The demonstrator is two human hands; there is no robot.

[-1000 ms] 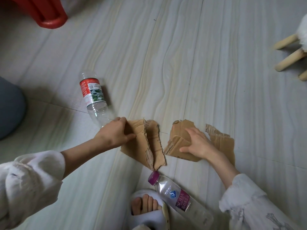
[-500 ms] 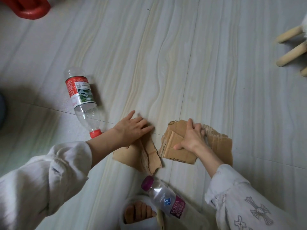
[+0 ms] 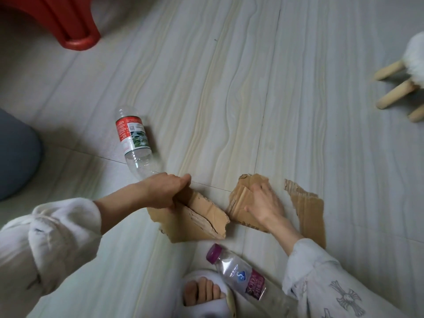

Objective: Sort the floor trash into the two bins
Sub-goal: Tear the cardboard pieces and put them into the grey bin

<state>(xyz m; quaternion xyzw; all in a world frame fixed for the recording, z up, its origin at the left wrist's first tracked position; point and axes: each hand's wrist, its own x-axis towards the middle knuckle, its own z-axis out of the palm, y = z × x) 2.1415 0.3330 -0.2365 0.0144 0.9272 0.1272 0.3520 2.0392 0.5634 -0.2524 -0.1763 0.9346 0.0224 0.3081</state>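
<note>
Left hand [image 3: 164, 191] fingers curl round torn cardboard [image 3: 195, 220] at lower centre to lift it; right hand [image 3: 263, 204] presses another cardboard scrap [image 3: 241, 200], fingers spread, gathering it.

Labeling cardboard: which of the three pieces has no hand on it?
The rightmost cardboard piece, flat on the floor beside the right hand. The left hand grips the left piece; the right hand presses the middle piece.
</note>
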